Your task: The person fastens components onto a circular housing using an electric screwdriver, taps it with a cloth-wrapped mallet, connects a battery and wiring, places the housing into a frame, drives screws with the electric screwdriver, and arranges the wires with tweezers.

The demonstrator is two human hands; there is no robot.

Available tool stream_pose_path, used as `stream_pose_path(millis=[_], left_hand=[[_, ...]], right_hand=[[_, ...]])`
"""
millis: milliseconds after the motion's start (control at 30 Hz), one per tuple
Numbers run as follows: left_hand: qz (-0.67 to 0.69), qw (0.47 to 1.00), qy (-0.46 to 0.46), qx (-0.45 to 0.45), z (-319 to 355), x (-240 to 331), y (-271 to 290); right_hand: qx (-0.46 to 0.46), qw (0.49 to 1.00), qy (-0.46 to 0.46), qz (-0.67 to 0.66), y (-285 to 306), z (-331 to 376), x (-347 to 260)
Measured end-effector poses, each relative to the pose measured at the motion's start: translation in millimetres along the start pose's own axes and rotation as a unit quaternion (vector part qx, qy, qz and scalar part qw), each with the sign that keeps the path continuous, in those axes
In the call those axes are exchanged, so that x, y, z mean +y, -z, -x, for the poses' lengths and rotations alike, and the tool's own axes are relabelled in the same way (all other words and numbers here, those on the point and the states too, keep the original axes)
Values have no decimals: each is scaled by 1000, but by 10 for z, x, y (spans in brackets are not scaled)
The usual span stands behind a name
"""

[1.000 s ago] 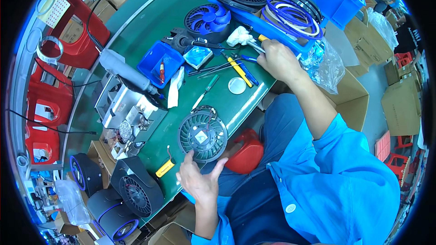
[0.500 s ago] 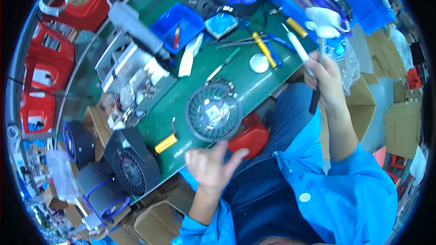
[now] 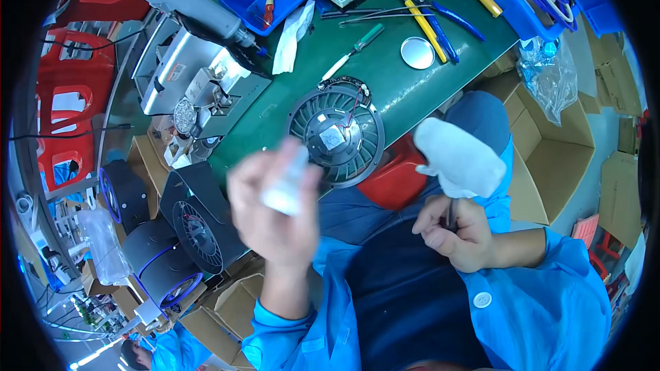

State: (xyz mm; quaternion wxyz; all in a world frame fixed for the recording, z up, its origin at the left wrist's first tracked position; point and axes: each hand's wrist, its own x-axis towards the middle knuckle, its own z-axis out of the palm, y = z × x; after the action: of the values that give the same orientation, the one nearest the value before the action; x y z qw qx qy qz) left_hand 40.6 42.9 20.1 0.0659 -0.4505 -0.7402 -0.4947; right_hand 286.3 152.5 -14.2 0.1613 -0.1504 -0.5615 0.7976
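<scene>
My right hand (image 3: pixel 457 233), in front of my lap, is closed round the thin dark handle of a tool with a broad, lumpy white head (image 3: pixel 460 158). Smeared by motion, my left hand (image 3: pixel 275 213) is raised before the near table edge with its fingers closed on a small white object (image 3: pixel 287 182), whose kind I cannot make out. Just beyond it a round dark fan motor unit (image 3: pixel 335 134) with radial fins, a white square label and thin wires lies on the green table.
On the green table (image 3: pixel 275 106) lie a green-and-white screwdriver (image 3: pixel 354 51), yellow-handled tool (image 3: pixel 426 31), round white disc (image 3: pixel 417 53) and blue bin (image 3: pixel 240 0). A grey power driver (image 3: pixel 192 7) is at the left. Dark fan housings (image 3: pixel 199 216) stand lower left. An open carton (image 3: pixel 550 151) is at right.
My right hand has come down and inward with the white-headed tool; the white pen-like tool no longer shows in it. My left hand has moved left and up, now holding a small white object.
</scene>
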Motion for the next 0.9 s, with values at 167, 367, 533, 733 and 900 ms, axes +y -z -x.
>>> stream_pose_path(millis=[167, 367, 533, 733, 900], left_hand=[[74, 987, 141, -30, -233, -285, -36], [47, 990, 116, -58, -302, -407, -161], [44, 991, 105, -66, -318, -398, -168], [17, 996, 55, -63, -349, -458, -240], [30, 995, 47, -80, -404, -473, -235]], right_hand=[[28, 999, -21, -11, -45, 122, 33], [64, 997, -32, -12, -82, 159, 62], [81, 996, -47, -14, -96, 155, 68], [85, 995, -50, 20, -161, 119, 86], [154, 987, -8, 54, -142, -16, -43]])
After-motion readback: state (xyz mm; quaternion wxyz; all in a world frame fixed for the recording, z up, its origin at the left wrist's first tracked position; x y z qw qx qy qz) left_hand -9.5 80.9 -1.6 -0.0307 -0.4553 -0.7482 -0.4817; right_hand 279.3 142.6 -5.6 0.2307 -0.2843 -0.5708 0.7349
